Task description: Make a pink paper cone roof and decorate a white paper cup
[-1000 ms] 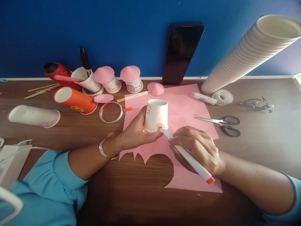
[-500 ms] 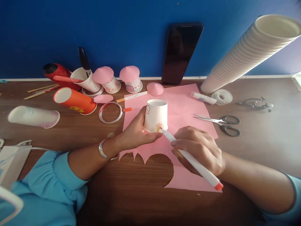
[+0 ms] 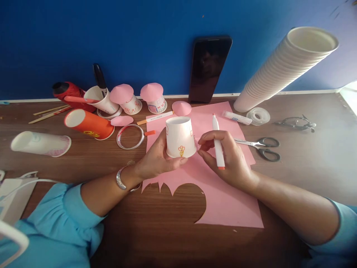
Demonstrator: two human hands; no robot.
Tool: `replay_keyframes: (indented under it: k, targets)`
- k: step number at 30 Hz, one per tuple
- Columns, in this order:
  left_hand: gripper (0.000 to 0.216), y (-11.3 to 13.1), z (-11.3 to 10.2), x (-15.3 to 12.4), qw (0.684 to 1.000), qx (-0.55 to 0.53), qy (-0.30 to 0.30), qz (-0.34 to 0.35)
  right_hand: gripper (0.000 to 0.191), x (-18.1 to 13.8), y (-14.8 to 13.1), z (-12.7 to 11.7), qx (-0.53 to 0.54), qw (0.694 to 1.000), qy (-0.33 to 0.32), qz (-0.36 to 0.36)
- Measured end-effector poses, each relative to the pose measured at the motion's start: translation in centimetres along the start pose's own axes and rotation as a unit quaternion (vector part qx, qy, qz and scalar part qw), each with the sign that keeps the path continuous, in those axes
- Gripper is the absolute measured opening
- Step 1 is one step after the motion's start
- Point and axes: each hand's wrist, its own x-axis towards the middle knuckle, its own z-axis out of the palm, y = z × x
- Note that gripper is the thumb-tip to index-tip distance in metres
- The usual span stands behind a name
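My left hand point(image 3: 158, 158) grips a short white paper cup point(image 3: 180, 136), held upside down above a pink paper sheet point(image 3: 228, 201). On the cup's front is a small orange and yellow flower, and red outlines show near both sides. To the right of the cup, my right hand point(image 3: 228, 156) holds a white marker point(image 3: 218, 143) with an orange-red end, its tip pointing up and away from the cup. The thumb and forefinger of that hand are close to the cup's lower right edge; whether they touch it I cannot tell. An orange marker cap point(image 3: 150, 133) lies left of the cup.
Behind stand two decorated cups with pink cone tops point(image 3: 151, 92), and a loose pink cone point(image 3: 182, 108). A phone point(image 3: 209, 70) leans on the blue wall. Scissors point(image 3: 269, 143), a glue stick point(image 3: 237, 117), clear tape point(image 3: 259, 116) and a tall cup stack point(image 3: 287, 70) are at right.
The marker tip has left the flower and swung upward in my right hand. My left hand has turned the cup, so the flower faces front and another red outline shows at right.
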Motion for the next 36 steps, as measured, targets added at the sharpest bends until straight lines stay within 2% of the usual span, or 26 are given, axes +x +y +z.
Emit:
replay_keyframes:
  k: [3,6,11,14,17,20,23,28,32,36]
  targets:
    - [0.066,-0.2,-0.3,-0.2,1.000,-0.009,0.003,-0.001,0.030,-0.2,0.1,0.1,0.036,0.999,-0.015,-0.003]
    - [0.069,-0.4,-0.6,-0.3,0.999,-0.031,-0.002,0.007,0.028,-0.2,0.2,0.2,0.042,0.999,0.010,-0.011]
    - [0.068,-0.1,-0.6,-0.3,0.995,-0.077,-0.060,-0.019,0.025,0.1,0.3,0.2,0.035,0.998,0.049,-0.011]
    - [0.068,0.3,-0.4,-0.5,0.992,-0.071,-0.097,-0.031,0.020,0.1,0.2,0.2,0.021,0.998,0.046,-0.048]
    - [0.075,0.4,-0.2,-0.7,0.991,-0.071,-0.109,-0.042,0.016,-0.1,-0.1,0.2,-0.016,0.994,0.034,-0.102]
    - [0.084,0.1,-0.1,-0.9,0.991,-0.074,-0.104,-0.047,0.016,-0.4,-0.4,0.2,-0.064,0.987,0.021,-0.149]
    - [0.075,-0.2,0.0,-0.8,0.992,-0.063,-0.086,-0.062,0.020,-0.6,-0.3,0.1,-0.101,0.978,0.015,-0.184]
    - [0.067,0.0,0.2,-0.6,0.997,-0.058,-0.018,-0.041,0.023,-0.6,0.1,-0.1,-0.134,0.967,0.023,-0.214]
    - [0.065,-0.1,0.3,-0.5,0.996,-0.068,-0.046,-0.033,0.025,-0.6,0.3,-0.1,-0.157,0.962,0.013,-0.224]
    - [0.062,-0.6,0.2,-0.4,0.997,-0.059,-0.034,-0.034,0.026,-0.5,0.2,-0.2,-0.157,0.962,-0.007,-0.222]
